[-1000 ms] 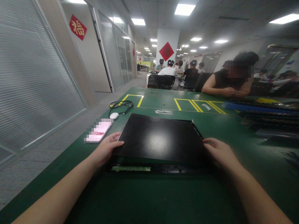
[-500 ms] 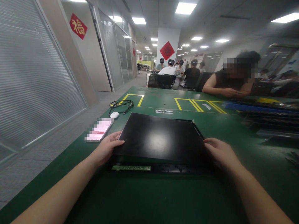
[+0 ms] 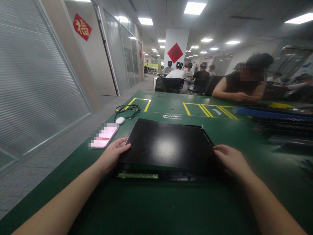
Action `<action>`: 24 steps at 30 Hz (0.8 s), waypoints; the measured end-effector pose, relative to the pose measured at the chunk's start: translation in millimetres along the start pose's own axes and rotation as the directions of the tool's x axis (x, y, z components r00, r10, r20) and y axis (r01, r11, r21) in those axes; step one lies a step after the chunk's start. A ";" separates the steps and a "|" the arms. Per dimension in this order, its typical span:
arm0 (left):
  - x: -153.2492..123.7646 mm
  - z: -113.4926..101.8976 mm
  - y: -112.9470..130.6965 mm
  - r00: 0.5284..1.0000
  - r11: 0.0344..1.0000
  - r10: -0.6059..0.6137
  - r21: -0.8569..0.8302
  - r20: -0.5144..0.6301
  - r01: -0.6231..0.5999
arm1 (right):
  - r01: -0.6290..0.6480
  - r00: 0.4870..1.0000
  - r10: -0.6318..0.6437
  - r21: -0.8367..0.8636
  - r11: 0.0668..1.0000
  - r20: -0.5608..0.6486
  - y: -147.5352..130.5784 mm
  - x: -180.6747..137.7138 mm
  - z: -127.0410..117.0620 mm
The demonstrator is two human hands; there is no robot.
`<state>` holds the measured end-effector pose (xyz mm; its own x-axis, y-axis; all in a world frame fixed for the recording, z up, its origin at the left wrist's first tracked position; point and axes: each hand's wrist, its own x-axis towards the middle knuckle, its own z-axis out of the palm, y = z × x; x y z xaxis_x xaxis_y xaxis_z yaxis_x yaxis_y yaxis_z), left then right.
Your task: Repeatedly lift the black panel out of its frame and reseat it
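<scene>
A flat black cover panel (image 3: 168, 145) lies on a black chassis whose near edge shows a green circuit strip (image 3: 137, 176), on the green table (image 3: 156, 209). My left hand (image 3: 111, 155) grips the panel's left edge, fingers curled over it. On the opposite side, my right hand (image 3: 231, 160) holds the right edge with the thumb on top.
A phone (image 3: 104, 136) lies left of the panel, with a white mouse (image 3: 119, 120) and a coiled black cable (image 3: 127, 110) beyond. Dark trays (image 3: 278, 127) are stacked at the right. A person leans on the far right table edge (image 3: 238, 94); others sit further back.
</scene>
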<state>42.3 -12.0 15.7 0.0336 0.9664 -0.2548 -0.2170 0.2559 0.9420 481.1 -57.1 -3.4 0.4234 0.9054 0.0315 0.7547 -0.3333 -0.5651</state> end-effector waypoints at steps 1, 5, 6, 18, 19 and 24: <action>-0.2 0.6 -0.1 1.000 1.000 0.000 0.001 -0.009 0.000 | -0.009 1.000 0.009 0.002 1.000 0.008 -0.7 -0.2 -0.4; 0.1 1.6 -1.4 1.000 1.000 0.008 0.001 -0.017 -0.008 | -0.016 1.000 0.016 -0.019 1.000 0.022 -4.3 -1.6 -1.6; 0.5 1.4 -2.0 1.000 1.000 0.012 0.001 -0.018 -0.012 | -0.013 1.000 0.014 -0.020 1.000 0.026 -5.0 -1.9 -1.7; 0.9 2.0 -0.5 0.999 1.000 -0.007 -0.008 -0.038 0.007 | 0.007 1.000 -0.007 -0.001 1.000 0.003 -0.8 -0.9 0.5; 0.8 2.3 -0.2 0.999 1.000 -0.012 -0.013 -0.046 0.011 | -0.002 1.000 0.002 0.002 1.000 0.008 -1.1 -0.9 0.4; 1.5 2.4 -0.5 0.999 0.999 -0.026 -0.027 -0.018 0.026 | -0.016 1.000 0.016 -0.006 1.000 0.024 -4.3 -2.3 -1.1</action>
<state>44.8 -10.6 15.3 0.0216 0.9588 -0.2832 -0.2421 0.2798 0.9290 477.5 -58.1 -0.1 0.4234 0.9059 0.0022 0.7509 -0.3496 -0.5603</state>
